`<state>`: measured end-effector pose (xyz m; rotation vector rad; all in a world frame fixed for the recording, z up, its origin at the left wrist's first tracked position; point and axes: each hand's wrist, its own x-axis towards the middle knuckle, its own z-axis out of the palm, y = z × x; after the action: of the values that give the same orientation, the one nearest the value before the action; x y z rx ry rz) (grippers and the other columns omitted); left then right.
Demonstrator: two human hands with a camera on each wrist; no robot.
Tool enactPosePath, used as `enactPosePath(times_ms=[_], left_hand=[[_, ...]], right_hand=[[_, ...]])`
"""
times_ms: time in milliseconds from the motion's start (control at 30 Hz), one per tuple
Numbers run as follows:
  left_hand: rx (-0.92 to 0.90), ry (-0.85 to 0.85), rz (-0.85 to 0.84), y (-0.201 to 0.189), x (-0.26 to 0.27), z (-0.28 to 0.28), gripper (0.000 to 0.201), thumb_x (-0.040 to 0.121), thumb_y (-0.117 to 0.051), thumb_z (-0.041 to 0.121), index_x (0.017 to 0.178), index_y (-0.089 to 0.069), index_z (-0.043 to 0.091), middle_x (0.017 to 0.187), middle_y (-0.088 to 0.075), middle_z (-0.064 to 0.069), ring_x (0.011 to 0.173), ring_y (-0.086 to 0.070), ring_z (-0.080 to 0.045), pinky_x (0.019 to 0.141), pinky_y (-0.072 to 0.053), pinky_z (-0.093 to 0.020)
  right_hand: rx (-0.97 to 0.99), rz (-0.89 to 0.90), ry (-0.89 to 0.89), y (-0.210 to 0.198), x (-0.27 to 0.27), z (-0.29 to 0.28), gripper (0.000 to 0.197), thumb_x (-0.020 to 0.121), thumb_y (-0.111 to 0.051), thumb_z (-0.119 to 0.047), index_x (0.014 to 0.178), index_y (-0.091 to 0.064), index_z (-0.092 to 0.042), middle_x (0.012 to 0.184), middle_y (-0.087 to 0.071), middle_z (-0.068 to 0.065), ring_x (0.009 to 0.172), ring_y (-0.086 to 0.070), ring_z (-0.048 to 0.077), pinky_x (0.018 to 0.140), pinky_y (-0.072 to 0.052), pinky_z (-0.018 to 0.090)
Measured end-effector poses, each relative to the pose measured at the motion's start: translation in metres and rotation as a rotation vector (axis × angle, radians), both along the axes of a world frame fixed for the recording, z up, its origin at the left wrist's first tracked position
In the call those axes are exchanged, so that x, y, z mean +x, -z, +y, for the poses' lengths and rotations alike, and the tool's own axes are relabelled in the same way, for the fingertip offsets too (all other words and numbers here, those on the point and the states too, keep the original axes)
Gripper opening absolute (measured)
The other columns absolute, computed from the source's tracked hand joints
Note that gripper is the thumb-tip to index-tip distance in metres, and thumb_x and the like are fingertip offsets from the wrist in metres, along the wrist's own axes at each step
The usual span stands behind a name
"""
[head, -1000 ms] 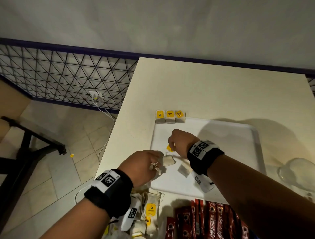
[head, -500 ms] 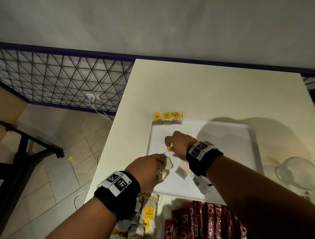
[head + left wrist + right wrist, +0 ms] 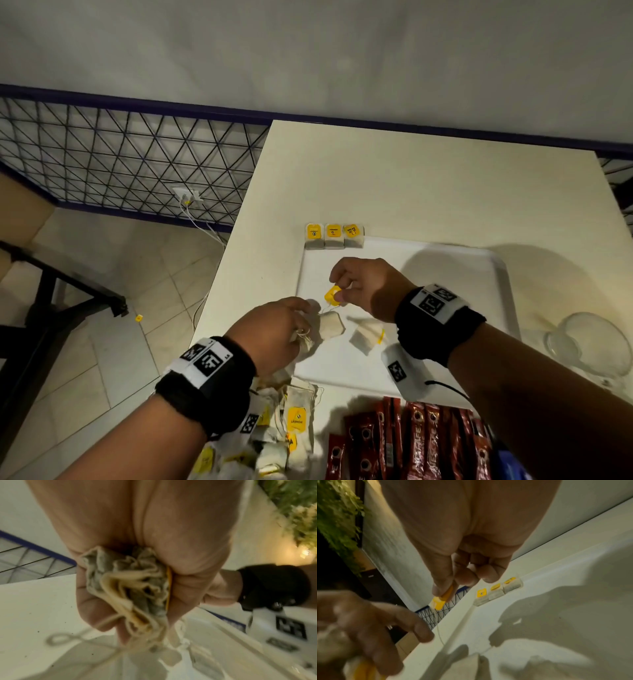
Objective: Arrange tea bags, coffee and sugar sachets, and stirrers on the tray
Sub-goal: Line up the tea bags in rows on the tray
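A tea bag's yellow tag (image 3: pixel 333 294) is pinched by the right hand (image 3: pixel 368 289), its bag (image 3: pixel 330 325) dangling below over the tray (image 3: pixel 445 270) beside the bunch (image 3: pixel 126 588) clutched in the left hand (image 3: pixel 274 334); untangling seems underway, then placement by the row of tea bags (image 3: pixel 334 236) beyond.

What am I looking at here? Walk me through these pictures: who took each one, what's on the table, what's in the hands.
No machine: a person works bare-handed, wearing three cameras. The head view looks down at the table; each wrist view looks along one hand. A white tray holds three tea bags lined up at its far edge. Nearer lie a heap of tea bags and red coffee sachets. The left hand grips a bunch of tea bags. The right hand pinches a yellow tag whose string leads to a bag over the tray.
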<state>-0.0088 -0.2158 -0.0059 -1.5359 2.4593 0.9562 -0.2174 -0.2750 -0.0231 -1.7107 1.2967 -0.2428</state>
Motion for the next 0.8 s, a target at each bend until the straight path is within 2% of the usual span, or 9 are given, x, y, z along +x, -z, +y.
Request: enactPosePath(times_ms=[67, 167, 267, 333, 400, 533, 667, 733, 800], left_hand=[[0.025, 0.048, -0.051, 0.002, 0.000, 0.002, 0.035, 0.083, -0.053, 0.012, 0.110, -0.071, 0.027, 0.136, -0.046, 0.019, 0.120, -0.051, -0.005, 0.086, -0.037, -0.012], [0.043, -0.007, -0.115, 0.005, 0.009, -0.001, 0.037, 0.084, -0.052, 0.015, 0.112, -0.070, 0.032, 0.140, -0.045, 0.017, 0.121, -0.051, -0.007, 0.096, -0.042, -0.021], [0.039, -0.001, -0.141, 0.005, 0.010, -0.004, 0.039, 0.084, -0.050, 0.014, 0.113, -0.069, 0.032, 0.142, -0.045, 0.015, 0.123, -0.049, -0.008, 0.098, -0.041, -0.023], [0.042, 0.043, -0.153, 0.002, 0.005, -0.006, 0.038, 0.085, -0.050, 0.013, 0.114, -0.070, 0.029, 0.143, -0.043, 0.015, 0.121, -0.051, -0.010, 0.096, -0.042, -0.024], [0.035, 0.081, -0.172, 0.000, 0.001, -0.007, 0.038, 0.085, -0.050, 0.012, 0.115, -0.070, 0.027, 0.144, -0.043, 0.015, 0.120, -0.052, -0.012, 0.095, -0.043, -0.027], [0.040, 0.195, -0.233, 0.002, -0.005, -0.003, 0.036, 0.088, -0.049, 0.012, 0.118, -0.067, 0.023, 0.146, -0.041, 0.011, 0.121, -0.052, -0.014, 0.089, -0.040, -0.020], [0.061, 0.171, -0.293, 0.005, -0.008, -0.002, 0.035, 0.091, -0.045, 0.021, 0.121, -0.063, 0.018, 0.145, -0.042, 0.005, 0.119, -0.055, -0.018, 0.091, -0.044, -0.027], [0.074, 0.176, -0.291, 0.005, -0.010, -0.002, 0.042, 0.089, -0.039, 0.027, 0.124, -0.060, 0.017, 0.149, -0.038, 0.006, 0.119, -0.055, -0.019, 0.088, -0.040, -0.019], [0.094, 0.201, -0.278, 0.006, -0.014, -0.001, 0.038, 0.091, -0.045, 0.021, 0.127, -0.058, 0.020, 0.156, -0.027, 0.010, 0.125, -0.050, -0.016, 0.085, -0.030, -0.014]], right_hand=[[-0.019, -0.038, 0.021, -0.008, -0.005, 0.006, 0.017, 0.079, -0.069, -0.027, 0.081, -0.062, -0.042, 0.083, -0.066, -0.012, 0.078, -0.063, 0.004, 0.080, -0.050, 0.032], [0.008, -0.044, -0.053, -0.017, -0.012, 0.017, 0.021, 0.085, -0.068, -0.017, 0.084, -0.066, -0.037, 0.078, -0.063, -0.017, 0.070, -0.056, -0.006, 0.075, -0.043, 0.016], [0.079, -0.108, -0.109, -0.015, -0.016, 0.032, 0.019, 0.083, -0.072, -0.013, 0.087, -0.068, -0.031, 0.078, -0.067, -0.012, 0.072, -0.063, 0.001, 0.077, -0.051, 0.017], [0.064, -0.039, -0.162, -0.008, -0.018, 0.040, 0.016, 0.083, -0.073, -0.014, 0.093, -0.070, -0.025, 0.078, -0.067, -0.014, 0.072, -0.062, -0.004, 0.076, -0.050, 0.013], [0.111, -0.001, -0.193, -0.004, -0.019, 0.048, 0.015, 0.084, -0.071, -0.013, 0.094, -0.070, -0.024, 0.077, -0.067, -0.013, 0.071, -0.061, -0.005, 0.080, -0.051, 0.017], [0.242, -0.096, -0.128, -0.006, -0.021, 0.061, 0.022, 0.085, -0.063, -0.004, 0.085, -0.066, -0.025, 0.072, -0.070, -0.004, 0.067, -0.063, 0.004, 0.077, -0.053, 0.021], [0.274, -0.176, -0.126, -0.015, -0.024, 0.067, 0.025, 0.088, -0.056, 0.004, 0.087, -0.065, -0.018, 0.068, -0.067, -0.006, 0.064, -0.060, 0.005, 0.071, -0.052, 0.019], [0.242, -0.151, -0.146, -0.016, -0.026, 0.067, 0.027, 0.088, -0.057, 0.003, 0.086, -0.065, -0.023, 0.066, -0.067, -0.012, 0.067, -0.062, 0.006, 0.076, -0.053, 0.021], [0.218, -0.143, -0.137, -0.015, -0.028, 0.066, 0.027, 0.087, -0.060, 0.002, 0.087, -0.066, -0.024, 0.069, -0.069, -0.010, 0.068, -0.063, 0.008, 0.078, -0.054, 0.026]])
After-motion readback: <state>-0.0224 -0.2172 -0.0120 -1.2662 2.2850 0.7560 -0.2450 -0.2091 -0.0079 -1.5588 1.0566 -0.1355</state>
